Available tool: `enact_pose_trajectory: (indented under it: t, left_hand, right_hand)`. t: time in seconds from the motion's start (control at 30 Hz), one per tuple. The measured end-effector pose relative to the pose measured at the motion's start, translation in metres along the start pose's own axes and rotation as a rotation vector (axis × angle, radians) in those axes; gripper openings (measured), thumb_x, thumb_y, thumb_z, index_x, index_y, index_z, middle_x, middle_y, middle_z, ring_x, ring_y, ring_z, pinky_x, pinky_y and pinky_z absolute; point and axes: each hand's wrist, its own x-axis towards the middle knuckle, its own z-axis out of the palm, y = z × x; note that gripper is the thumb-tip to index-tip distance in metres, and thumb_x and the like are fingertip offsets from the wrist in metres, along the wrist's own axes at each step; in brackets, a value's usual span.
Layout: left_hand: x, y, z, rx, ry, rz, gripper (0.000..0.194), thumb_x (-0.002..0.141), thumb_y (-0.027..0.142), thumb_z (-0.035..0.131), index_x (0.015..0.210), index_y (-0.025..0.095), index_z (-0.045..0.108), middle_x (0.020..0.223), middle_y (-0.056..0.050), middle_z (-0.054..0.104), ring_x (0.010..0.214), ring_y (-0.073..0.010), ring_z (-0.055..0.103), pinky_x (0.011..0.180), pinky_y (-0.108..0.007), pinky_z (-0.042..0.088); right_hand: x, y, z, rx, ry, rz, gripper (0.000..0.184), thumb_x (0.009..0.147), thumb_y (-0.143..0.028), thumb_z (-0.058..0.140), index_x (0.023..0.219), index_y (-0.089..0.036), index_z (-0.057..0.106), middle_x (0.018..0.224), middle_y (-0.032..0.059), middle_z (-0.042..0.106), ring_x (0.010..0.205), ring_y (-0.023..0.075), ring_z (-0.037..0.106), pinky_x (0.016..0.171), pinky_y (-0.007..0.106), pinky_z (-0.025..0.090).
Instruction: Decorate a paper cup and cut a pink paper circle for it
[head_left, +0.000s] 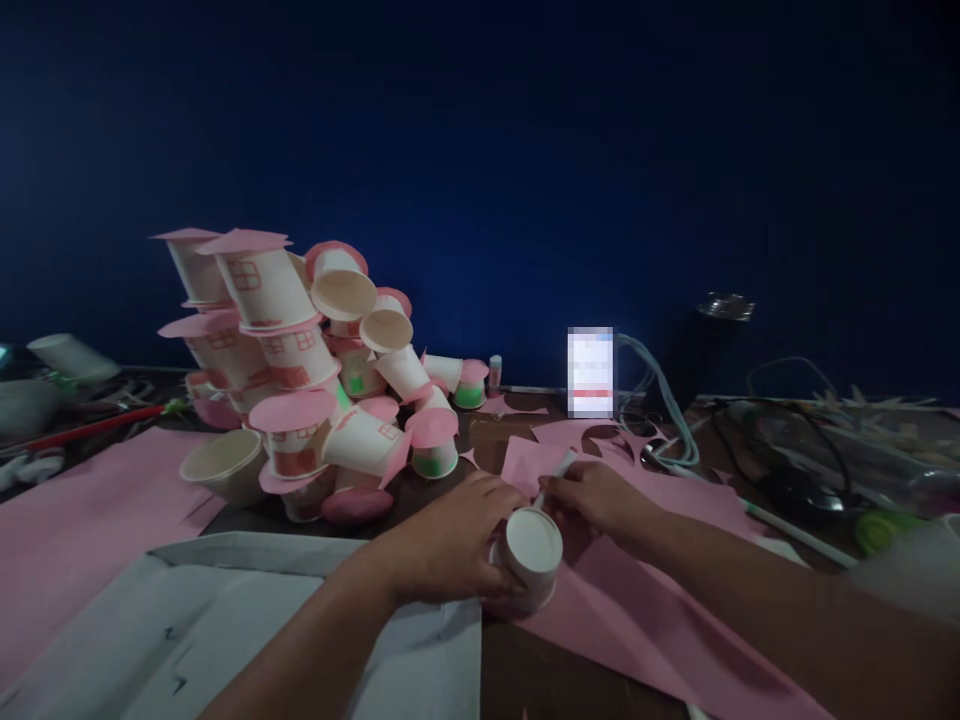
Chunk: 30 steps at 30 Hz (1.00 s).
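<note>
My left hand [457, 530] is wrapped around a white paper cup [534, 545], which stands bottom-up on the dark table and pink paper. In my right hand [600, 495] is a slim white pen [564, 464], pinched at the cup's far side; its tip is hidden behind the cup. Under my right forearm lies a large sheet of pink paper [637, 600]. To the left rises a heap of paper cups [266, 285] with pink disc tops, several with red windows drawn on them and some with green patches.
A white tray-like sheet [247, 640] lies at front left, beside more pink paper [90, 500]. A lit phone [590, 372] stands at the back, near a pale cable [667, 395]. At right are a dark mouse-like object [806, 492], a green roll [885, 528] and clutter.
</note>
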Motion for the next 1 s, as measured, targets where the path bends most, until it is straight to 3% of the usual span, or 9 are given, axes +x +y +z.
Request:
enact_pose_trajectory:
  t: [0.23,0.53,1.0]
  left_hand:
    - [-0.001,0.000,0.001,0.053,0.003,0.001,0.051,0.058,0.028,0.082,0.102,0.024,0.056,0.105,-0.002,0.058,0.101,-0.0247,0.048,0.086,-0.034,0.039]
    - [-0.003,0.003,0.000,0.090,0.012,-0.011,0.054,0.059,0.028,0.081,0.107,0.024,0.057,0.104,-0.002,0.056,0.101,-0.0250,0.048,0.088,-0.036,0.039]
    - [-0.002,0.004,-0.001,0.105,0.013,-0.017,0.057,0.059,0.031,0.082,0.109,0.025,0.057,0.104,-0.001,0.057,0.100,-0.0240,0.048,0.088,-0.036,0.039]
  right_hand:
    - [0.004,-0.007,0.004,-0.065,-0.047,0.032,0.029,0.095,-0.038,0.053,0.081,-0.015,0.062,0.066,-0.0051,0.060,0.047,0.0065,0.053,0.046,0.020,0.046]
    - [0.015,-0.017,0.008,-0.089,-0.123,0.102,0.025,0.093,-0.037,0.055,0.106,-0.016,0.062,0.099,0.0039,0.067,0.078,0.0153,0.066,0.068,0.033,0.056]
    - [0.020,-0.027,0.010,-0.092,-0.274,0.069,0.022,0.093,-0.034,0.056,0.101,-0.015,0.063,0.090,0.0016,0.067,0.068,0.0120,0.064,0.060,0.028,0.055]
